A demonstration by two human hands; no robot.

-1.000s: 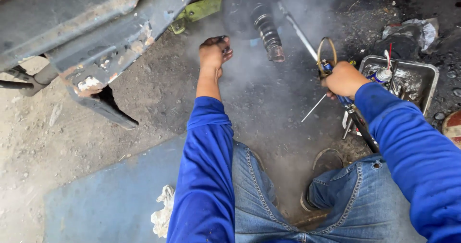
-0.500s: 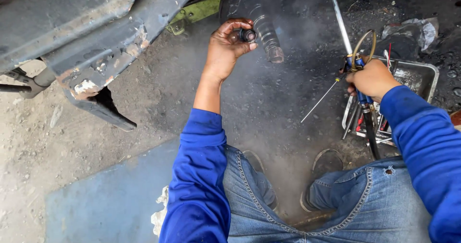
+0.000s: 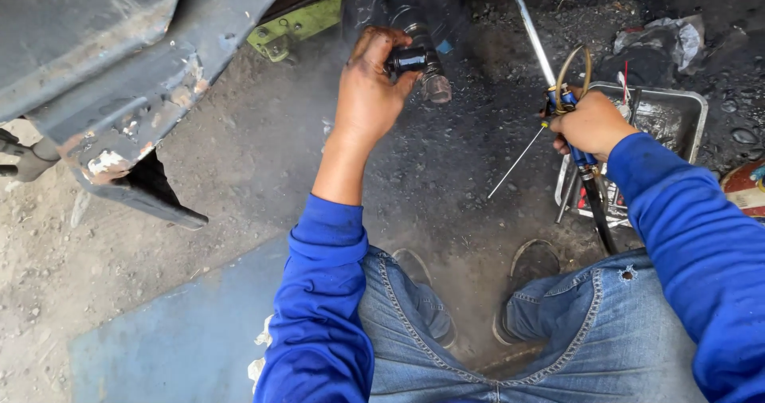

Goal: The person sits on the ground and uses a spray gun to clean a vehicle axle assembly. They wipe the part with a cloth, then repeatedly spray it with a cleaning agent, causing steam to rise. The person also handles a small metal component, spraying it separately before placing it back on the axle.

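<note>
- Left hand [image 3: 368, 92] is up under the vehicle, grip clenched round a small black cylindrical part [image 3: 408, 58] at the lower end of a ribbed rubber boot [image 3: 414, 13].
- That black part sits right at the fingertips, touching the grey metal stub [image 3: 437, 88] that pokes down just beside it.
- Right hand [image 3: 591, 124] is off to the side, grip wrapped tight on a blue-handled blow gun [image 3: 575, 136]; its long thin metal nozzle [image 3: 532, 33] runs up and away toward the underbody.
- A loop of yellowish hose [image 3: 572, 64] curls above that fist, and a thin wire-like rod [image 3: 518, 162] slants down from it toward the ground.
- Haze hangs over the dark, oily ground [image 3: 446, 196] between the two hands.
- Just behind the right hand lies a metal tray [image 3: 685, 124] with tools in it, touching the ground beside the knee.
- A rusted body panel [image 3: 119, 92] with flaking paint overhangs at the left; a green bracket [image 3: 291, 29] shows beneath it.
- By the look of it, the step in hand is working on that joint under the boot: left hand steadies the part, right hand keeps the gun at the ready.
- A next move would call for swinging the nozzle across to the held part without letting the left hand slip.
</note>
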